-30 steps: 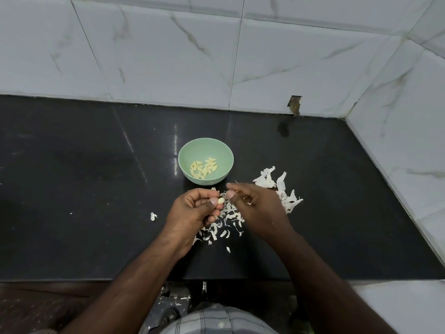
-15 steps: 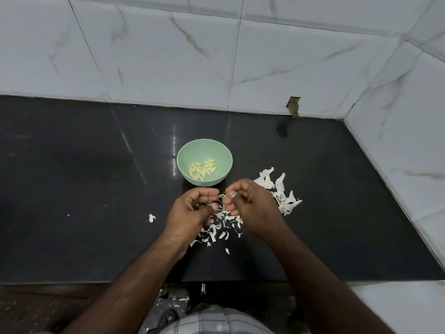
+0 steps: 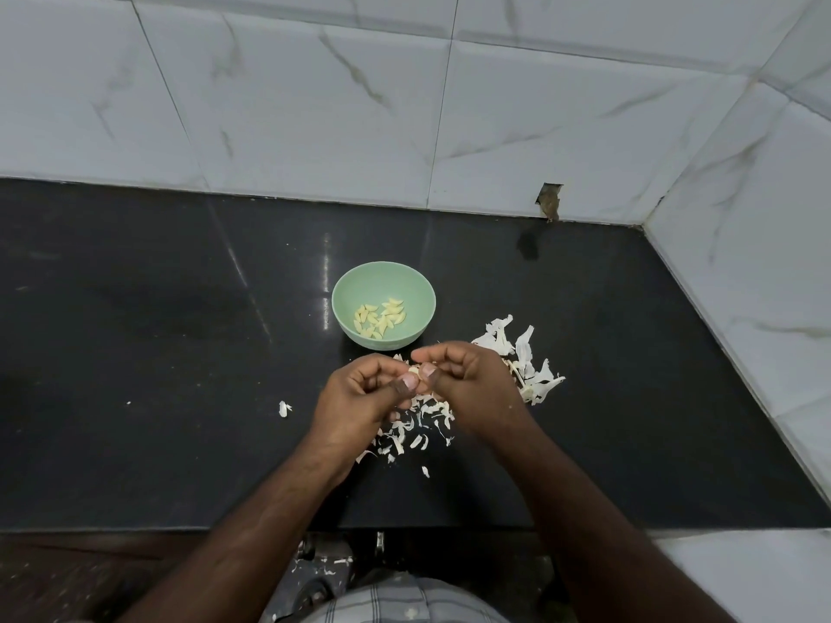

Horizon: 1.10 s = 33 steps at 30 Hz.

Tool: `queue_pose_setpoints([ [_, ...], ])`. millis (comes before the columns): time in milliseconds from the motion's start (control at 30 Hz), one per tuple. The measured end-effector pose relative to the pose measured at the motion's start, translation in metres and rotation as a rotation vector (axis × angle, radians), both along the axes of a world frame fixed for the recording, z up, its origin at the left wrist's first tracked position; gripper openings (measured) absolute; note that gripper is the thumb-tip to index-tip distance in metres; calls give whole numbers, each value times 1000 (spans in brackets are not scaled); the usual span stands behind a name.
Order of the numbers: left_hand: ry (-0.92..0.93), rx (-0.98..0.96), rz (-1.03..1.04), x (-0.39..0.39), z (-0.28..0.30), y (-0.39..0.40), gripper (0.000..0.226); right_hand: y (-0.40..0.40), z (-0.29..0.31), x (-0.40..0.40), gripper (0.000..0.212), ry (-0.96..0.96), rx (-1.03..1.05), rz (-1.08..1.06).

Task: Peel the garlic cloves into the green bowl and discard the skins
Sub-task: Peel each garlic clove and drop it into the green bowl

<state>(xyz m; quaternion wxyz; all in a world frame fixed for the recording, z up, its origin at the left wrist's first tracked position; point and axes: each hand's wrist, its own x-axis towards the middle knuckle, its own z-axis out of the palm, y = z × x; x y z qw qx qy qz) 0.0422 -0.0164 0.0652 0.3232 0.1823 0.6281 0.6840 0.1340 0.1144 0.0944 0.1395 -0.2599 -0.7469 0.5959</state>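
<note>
The green bowl stands on the black counter with several peeled garlic cloves inside. Just in front of it my left hand and my right hand meet, thumbs and fingertips pinching one small garlic clove between them. Most of that clove is hidden by my fingers. A scatter of small white skins lies under my hands, and bigger skin pieces lie to the right of my right hand.
The black counter ends at a front edge near my body. White marble tiles form the back wall and a side wall on the right. One stray skin lies left of my hands. More skins lie on the floor below.
My hands have come together: the right hand's fingertips now meet the left thumb on the clove. Both hands stay in front of the bowl.
</note>
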Motion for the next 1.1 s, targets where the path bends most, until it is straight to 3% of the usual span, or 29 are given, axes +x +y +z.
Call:
queue_pose_setpoints([
  [100, -34, 8, 2, -2, 0, -1, 7, 7, -6, 1, 29, -38, 364, 59],
  [167, -30, -6, -12, -3, 0, -2, 7, 8, -8, 2, 30, -33, 448, 122],
  [333, 6, -53, -31, -3, 0, -2, 9, 7, -6, 4, 22, -7, 357, 121],
  [433, 9, -106, -20, -4, 2, -3, 25, 3, -4, 5, 15, 12, 144, 88],
  [533, 52, -154, 32, -11, 5, -7, 20, 5, -5, 4, 16, 27, 7, -14],
  [700, 115, -301, 117, -31, 2, -26, 20, 17, -12, -6, 11, -62, 128, -109],
  [967, 319, -523, -66, -34, -21, -44, 19, 25, 13, -65, 25, -62, 413, -100],
  [1100, 433, -612, -173, -31, -28, -47, 21, 12, 0, -42, 6, -260, 401, 50],
])
